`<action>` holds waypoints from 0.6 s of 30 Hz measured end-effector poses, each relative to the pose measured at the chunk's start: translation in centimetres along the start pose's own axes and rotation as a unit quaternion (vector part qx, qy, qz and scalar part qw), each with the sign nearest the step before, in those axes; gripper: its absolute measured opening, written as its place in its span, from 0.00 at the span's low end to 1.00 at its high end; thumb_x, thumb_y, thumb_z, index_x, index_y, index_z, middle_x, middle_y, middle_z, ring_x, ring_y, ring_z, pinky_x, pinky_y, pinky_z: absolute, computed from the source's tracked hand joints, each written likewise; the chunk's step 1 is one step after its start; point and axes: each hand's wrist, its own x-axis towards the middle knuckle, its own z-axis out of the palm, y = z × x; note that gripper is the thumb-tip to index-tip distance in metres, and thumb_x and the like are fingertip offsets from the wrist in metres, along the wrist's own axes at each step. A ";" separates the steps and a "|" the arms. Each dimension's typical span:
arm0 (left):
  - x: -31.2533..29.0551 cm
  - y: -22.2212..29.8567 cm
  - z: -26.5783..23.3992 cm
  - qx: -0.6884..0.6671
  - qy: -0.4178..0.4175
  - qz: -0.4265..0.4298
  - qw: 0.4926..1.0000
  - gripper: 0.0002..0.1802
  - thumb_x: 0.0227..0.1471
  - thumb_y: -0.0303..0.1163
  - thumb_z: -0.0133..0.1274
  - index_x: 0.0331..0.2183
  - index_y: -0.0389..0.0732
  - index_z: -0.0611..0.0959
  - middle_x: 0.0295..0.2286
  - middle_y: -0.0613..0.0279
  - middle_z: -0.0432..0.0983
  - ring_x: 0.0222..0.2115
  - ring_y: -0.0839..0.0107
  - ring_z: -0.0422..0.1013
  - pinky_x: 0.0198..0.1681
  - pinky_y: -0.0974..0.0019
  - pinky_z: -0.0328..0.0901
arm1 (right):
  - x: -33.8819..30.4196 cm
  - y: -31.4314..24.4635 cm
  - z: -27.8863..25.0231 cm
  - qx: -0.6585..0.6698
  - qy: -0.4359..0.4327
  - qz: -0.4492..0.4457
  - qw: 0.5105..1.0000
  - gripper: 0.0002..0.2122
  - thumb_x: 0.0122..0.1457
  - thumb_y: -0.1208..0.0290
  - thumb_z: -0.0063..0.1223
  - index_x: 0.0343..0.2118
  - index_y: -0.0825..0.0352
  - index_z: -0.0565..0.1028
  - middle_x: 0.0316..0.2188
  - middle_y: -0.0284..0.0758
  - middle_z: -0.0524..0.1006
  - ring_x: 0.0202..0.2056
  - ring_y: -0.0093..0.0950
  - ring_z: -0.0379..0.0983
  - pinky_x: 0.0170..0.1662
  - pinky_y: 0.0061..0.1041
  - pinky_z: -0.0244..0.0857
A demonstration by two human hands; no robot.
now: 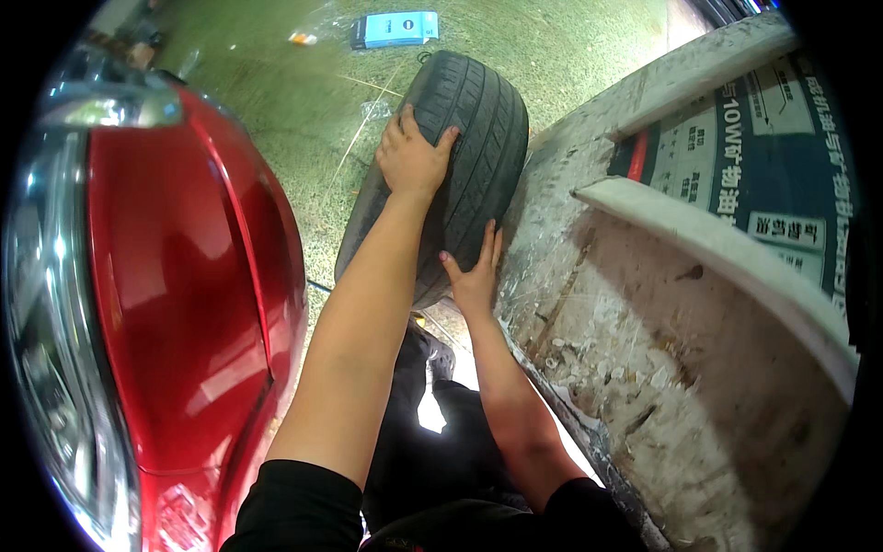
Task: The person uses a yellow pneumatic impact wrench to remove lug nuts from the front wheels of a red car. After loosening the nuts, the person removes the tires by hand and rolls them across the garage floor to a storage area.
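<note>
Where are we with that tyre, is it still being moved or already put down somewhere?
Done: the tyre is off any car and upright on the green floor. In hand: left hand flat on top of the tread, right hand on its near side, between the red car and the grimy bench. Left: it is not laid down or stored.

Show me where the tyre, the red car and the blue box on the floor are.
tyre [483, 129], head view, on the tread.
red car [175, 276], head view, on the shiny body panel.
blue box [397, 28], head view, on its top face.
</note>
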 end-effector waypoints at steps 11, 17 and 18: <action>15.8 1.3 1.2 -0.016 -0.025 0.000 1.000 0.37 0.54 0.54 0.55 0.57 0.39 0.73 0.54 0.48 0.72 0.54 0.48 0.69 0.56 0.49 0.64 | 13.1 -8.1 3.6 0.025 -0.030 0.070 0.997 0.49 0.53 0.64 0.69 0.72 0.55 0.45 0.71 0.55 0.38 0.70 0.52 0.44 0.69 0.41 0.48; 22.4 -2.6 1.5 -0.023 -0.103 -0.005 0.994 0.43 0.54 0.60 0.53 0.61 0.40 0.70 0.57 0.44 0.68 0.57 0.46 0.66 0.58 0.49 0.63 | 17.2 -12.1 6.1 -0.050 -0.096 0.102 0.989 0.50 0.54 0.63 0.68 0.72 0.51 0.41 0.71 0.54 0.35 0.70 0.54 0.44 0.69 0.42 0.52; 22.6 -3.4 1.2 -0.023 -0.101 0.001 0.995 0.43 0.54 0.61 0.53 0.61 0.40 0.69 0.57 0.44 0.68 0.57 0.46 0.66 0.58 0.49 0.63 | 18.1 -12.4 6.6 -0.057 -0.101 0.096 0.989 0.51 0.54 0.62 0.67 0.72 0.50 0.40 0.71 0.54 0.35 0.70 0.54 0.44 0.68 0.42 0.52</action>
